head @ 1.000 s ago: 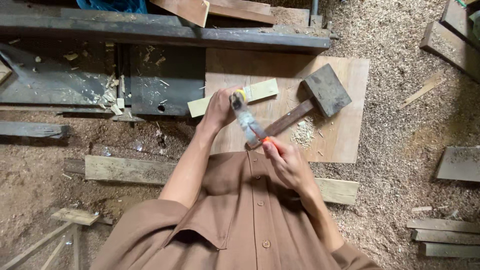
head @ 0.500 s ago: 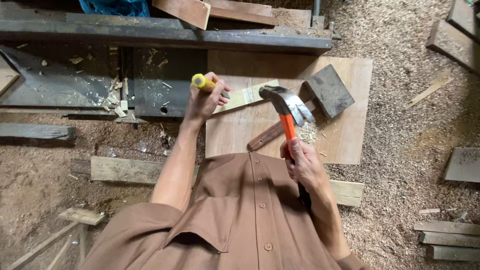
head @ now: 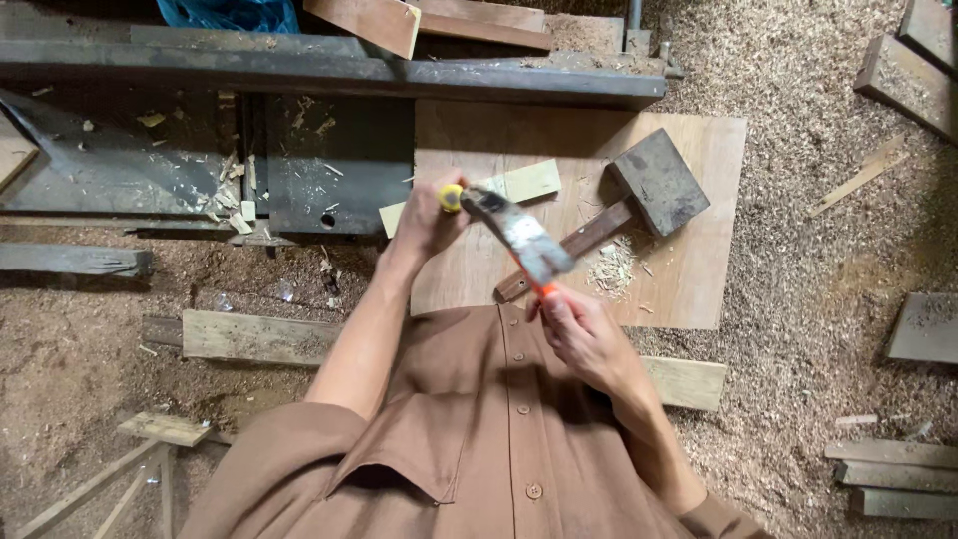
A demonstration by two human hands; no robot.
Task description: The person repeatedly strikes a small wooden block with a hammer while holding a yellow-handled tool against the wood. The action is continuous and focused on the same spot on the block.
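Left hand (head: 427, 218): grip shut in fist round yellow-handled tool (head: 452, 197); only yellow butt end shows past thumb, rest hidden in hand. Fist sits over left edge of plywood board (head: 699, 269), on pale wood strip (head: 524, 183).

Right hand (head: 584, 334): grip closed tight round orange handle of claw hammer (head: 521, 238). Hammer head blurred, at yellow butt, whether touching cannot tell.

Wooden mallet (head: 639, 195) lies on plywood board, right of hammer, no hand on it. Shavings (head: 611, 269) just below mallet head.
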